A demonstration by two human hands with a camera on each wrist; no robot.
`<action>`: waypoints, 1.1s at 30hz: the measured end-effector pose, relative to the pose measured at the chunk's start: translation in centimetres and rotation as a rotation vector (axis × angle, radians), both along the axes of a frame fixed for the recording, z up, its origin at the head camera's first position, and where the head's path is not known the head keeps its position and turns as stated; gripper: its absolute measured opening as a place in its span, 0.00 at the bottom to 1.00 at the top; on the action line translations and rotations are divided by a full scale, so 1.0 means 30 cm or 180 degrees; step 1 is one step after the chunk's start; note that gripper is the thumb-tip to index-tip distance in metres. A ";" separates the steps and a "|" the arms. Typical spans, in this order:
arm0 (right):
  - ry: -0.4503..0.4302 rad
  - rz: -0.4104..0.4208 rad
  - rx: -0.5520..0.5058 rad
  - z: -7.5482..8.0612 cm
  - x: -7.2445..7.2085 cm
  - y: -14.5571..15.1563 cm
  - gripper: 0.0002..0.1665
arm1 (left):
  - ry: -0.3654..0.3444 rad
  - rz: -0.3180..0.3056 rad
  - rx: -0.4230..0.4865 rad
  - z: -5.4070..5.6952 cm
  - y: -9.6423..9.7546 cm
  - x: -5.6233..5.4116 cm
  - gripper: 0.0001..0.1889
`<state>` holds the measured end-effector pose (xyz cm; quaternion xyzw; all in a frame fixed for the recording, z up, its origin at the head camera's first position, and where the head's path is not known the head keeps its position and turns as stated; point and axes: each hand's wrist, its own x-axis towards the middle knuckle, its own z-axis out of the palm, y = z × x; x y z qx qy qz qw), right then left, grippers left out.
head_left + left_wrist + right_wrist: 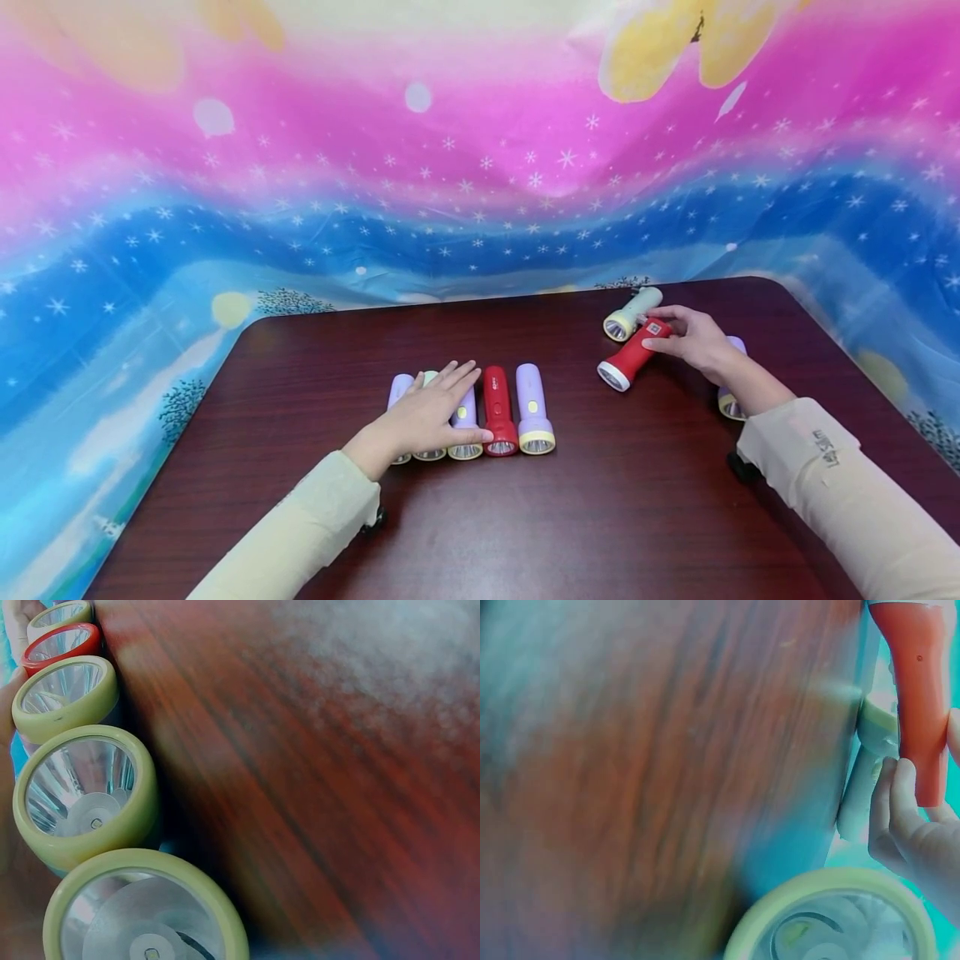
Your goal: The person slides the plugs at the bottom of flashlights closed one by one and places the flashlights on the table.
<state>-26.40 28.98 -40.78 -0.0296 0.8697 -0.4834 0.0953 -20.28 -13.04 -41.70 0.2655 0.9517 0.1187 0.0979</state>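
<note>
My right hand (pixel 697 343) grips a red flashlight (pixel 627 362) with a white rim near its tail, thumb on one side and fingers on the other. In the right wrist view this red flashlight (pixel 921 690) appears raised off the table. Just behind it lies a pale green flashlight (pixel 639 307). Flat over the left part of a row of flashlights, my left hand (pixel 423 417) has its fingers stretched out. Under it are a purple flashlight (pixel 401 387), a green one partly hidden, and another purple one (pixel 466 433). The thumb reaches a red flashlight (pixel 497 400).
At the row's right end lies a purple flashlight (pixel 533 400), lens toward me. Another purple flashlight (pixel 732 405) is partly hidden behind my right wrist. All rest on a dark wooden table (pixel 525 533). A patterned pink and blue cloth (pixel 465 167) hangs around its back and sides.
</note>
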 end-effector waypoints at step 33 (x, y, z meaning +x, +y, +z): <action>0.0116 -0.0266 -0.0411 0.045 0.094 -0.066 0.42 | 0.0060 -0.0012 -0.0020 0.006 0.001 0.007 0.54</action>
